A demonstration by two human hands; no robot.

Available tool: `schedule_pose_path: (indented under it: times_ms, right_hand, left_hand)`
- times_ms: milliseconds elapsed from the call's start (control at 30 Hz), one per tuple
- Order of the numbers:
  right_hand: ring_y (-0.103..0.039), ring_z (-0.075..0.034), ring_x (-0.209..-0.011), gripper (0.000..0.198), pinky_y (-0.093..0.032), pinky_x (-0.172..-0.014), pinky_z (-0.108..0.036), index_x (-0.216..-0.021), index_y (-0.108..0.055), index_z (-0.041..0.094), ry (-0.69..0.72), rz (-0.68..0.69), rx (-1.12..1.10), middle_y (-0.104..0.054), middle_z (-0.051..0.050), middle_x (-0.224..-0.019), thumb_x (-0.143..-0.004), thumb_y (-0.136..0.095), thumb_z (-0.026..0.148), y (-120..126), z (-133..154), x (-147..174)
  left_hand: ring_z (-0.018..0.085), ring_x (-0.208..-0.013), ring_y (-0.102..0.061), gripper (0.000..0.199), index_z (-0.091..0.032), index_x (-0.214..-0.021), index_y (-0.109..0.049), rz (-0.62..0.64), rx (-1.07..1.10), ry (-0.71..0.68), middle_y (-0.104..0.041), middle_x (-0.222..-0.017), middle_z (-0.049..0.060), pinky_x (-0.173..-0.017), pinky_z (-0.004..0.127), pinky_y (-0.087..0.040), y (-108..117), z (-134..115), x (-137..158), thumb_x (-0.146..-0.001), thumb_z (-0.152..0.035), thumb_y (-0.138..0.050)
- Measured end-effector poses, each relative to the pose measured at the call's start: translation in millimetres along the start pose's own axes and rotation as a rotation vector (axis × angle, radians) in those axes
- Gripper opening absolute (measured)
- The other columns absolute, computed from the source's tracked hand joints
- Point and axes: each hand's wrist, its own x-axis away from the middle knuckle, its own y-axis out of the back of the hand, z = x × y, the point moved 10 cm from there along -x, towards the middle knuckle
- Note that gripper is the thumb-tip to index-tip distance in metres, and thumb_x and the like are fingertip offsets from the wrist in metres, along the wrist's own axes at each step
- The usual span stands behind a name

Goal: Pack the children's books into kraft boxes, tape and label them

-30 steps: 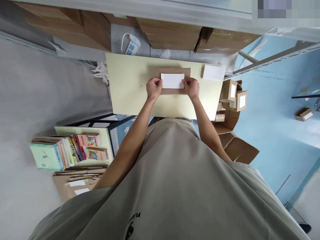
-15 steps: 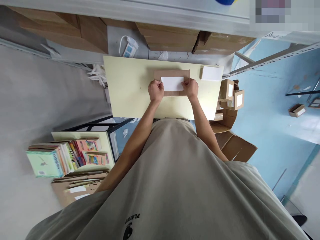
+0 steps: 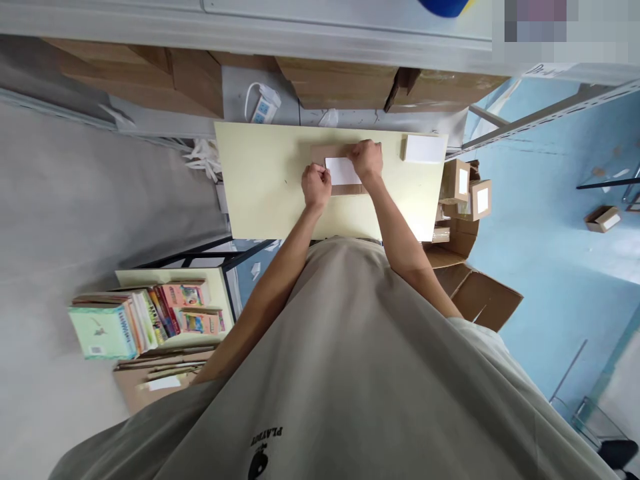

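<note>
Your left hand's [image 3: 316, 188] fingers look clamped on the paper [image 3: 343, 171]; your right hand's [image 3: 369, 160], I cannot tell. Uneven pulling could crease it over the cardboard [image 3: 345, 191].

From here I see the sheet [image 3: 342, 171] on the carton [image 3: 331, 151], paper stack [image 3: 424, 149] to the right, power strip [image 3: 265, 108] behind.

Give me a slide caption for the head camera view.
Left hand and right hand at opposite ends of a white sheet over brown cardboard on a pale yellow tabletop.
</note>
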Motion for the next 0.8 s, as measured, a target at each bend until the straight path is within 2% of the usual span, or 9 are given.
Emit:
schedule_pose_path:
  times_ms: [100,167,233,400,500,567,667,733,800]
  right_hand:
    - [-0.081,-0.034,-0.125,0.013,-0.066,-0.116,-0.052,-0.114,-0.086,0.017,0.012,0.068,0.029,-0.086,-0.016,-0.125,-0.103,-0.089,0.025,-16.0,4.7,7.8]
    - [-0.082,-0.035,-0.122,0.033,-0.067,-0.113,-0.051,-0.115,-0.086,0.014,0.011,0.161,0.095,-0.085,-0.018,-0.122,-0.09,-0.103,0.025,-33.1,8.9,12.6]
    - [-0.082,-0.033,-0.12,0.042,-0.067,-0.111,-0.047,-0.118,-0.086,0.011,0.028,0.19,0.136,-0.085,-0.019,-0.12,-0.086,-0.108,0.027,-43.0,18.4,12.3]
    - [-0.08,-0.025,-0.115,0.014,-0.064,-0.109,-0.04,-0.116,-0.087,0.017,0.075,0.08,0.062,-0.086,-0.013,-0.123,-0.111,-0.084,0.029,-39.1,42.8,3.1]
    - [-0.076,-0.021,-0.113,0.011,-0.062,-0.109,-0.038,-0.115,-0.086,0.016,0.105,0.098,0.036,-0.085,-0.011,-0.121,-0.114,-0.078,0.023,-39.7,44.8,4.7]
    - [-0.074,-0.021,-0.116,0.01,-0.06,-0.113,-0.037,-0.116,-0.085,0.015,0.141,0.138,0.042,-0.086,-0.01,-0.123,-0.106,-0.086,0.014,-42.7,43.4,6.6]
    - [-0.074,-0.025,-0.123,0.031,-0.06,-0.118,-0.04,-0.117,-0.084,0.017,0.167,0.179,0.05,-0.085,-0.009,-0.127,-0.091,-0.097,0.008,-47.0,39.4,6.1]
    - [-0.075,-0.029,-0.125,0.027,-0.06,-0.118,-0.046,-0.115,-0.083,0.02,0.131,0.171,0.039,-0.084,-0.009,-0.125,-0.093,-0.098,0.014,-48.6,35.8,3.4]
    - [-0.076,-0.032,-0.127,0.017,-0.06,-0.117,-0.051,-0.114,-0.083,0.021,0.082,0.138,0.032,-0.083,-0.011,-0.123,-0.101,-0.092,0.025,-49.2,34.7,1.1]
  left_hand:
    - [0.029,-0.101,-0.069,0.035,-0.029,-0.078,-0.055,0.005,-0.04,0.003,-0.058,-0.081,0.002,-0.117,0.047,-0.054,-1.2,0.2,-0.8,-0.095,-0.013,-0.08]
    - [0.029,-0.1,-0.07,0.034,-0.029,-0.078,-0.056,0.001,-0.049,0.002,-0.058,-0.081,0.002,-0.116,0.048,-0.054,-0.9,1.2,-1.5,-0.096,-0.011,-0.078]
    - [0.029,-0.101,-0.071,0.033,-0.029,-0.079,-0.056,-0.001,-0.027,-0.002,-0.057,-0.082,0.002,-0.117,0.048,-0.055,-0.5,2.5,-1.3,-0.097,-0.012,-0.078]
    - [0.035,-0.126,-0.068,0.035,-0.03,-0.085,-0.054,0.024,0.028,-0.041,-0.066,-0.102,0.01,-0.132,0.053,-0.047,-1.9,1.2,6.2,-0.1,-0.024,-0.085]
    - [0.036,-0.138,-0.065,0.039,-0.03,-0.087,-0.053,0.004,0.072,-0.029,-0.069,-0.11,0.012,-0.136,0.053,-0.044,1.1,4.7,12.2,-0.1,-0.032,-0.09]
    - [0.035,-0.131,-0.068,0.039,-0.03,-0.087,-0.054,-0.027,0.063,-0.011,-0.068,-0.102,0.009,-0.135,0.053,-0.046,5.9,9.2,14.1,-0.099,-0.032,-0.091]
    - [0.028,-0.103,-0.071,0.034,-0.03,-0.086,-0.059,-0.017,0.005,0.02,-0.064,-0.087,0.002,-0.126,0.052,-0.054,9.1,16.0,13.1,-0.096,-0.02,-0.09]
    - [0.024,-0.091,-0.069,0.036,-0.029,-0.088,-0.062,0.011,-0.007,0.056,-0.064,-0.084,-0.001,-0.117,0.049,-0.059,8.9,20.9,10.7,-0.087,-0.009,-0.092]
    - [0.022,-0.086,-0.068,0.04,-0.029,-0.09,-0.066,0.026,0.003,0.093,-0.063,-0.082,-0.002,-0.109,0.045,-0.062,9.0,25.0,7.7,-0.078,-0.001,-0.093]
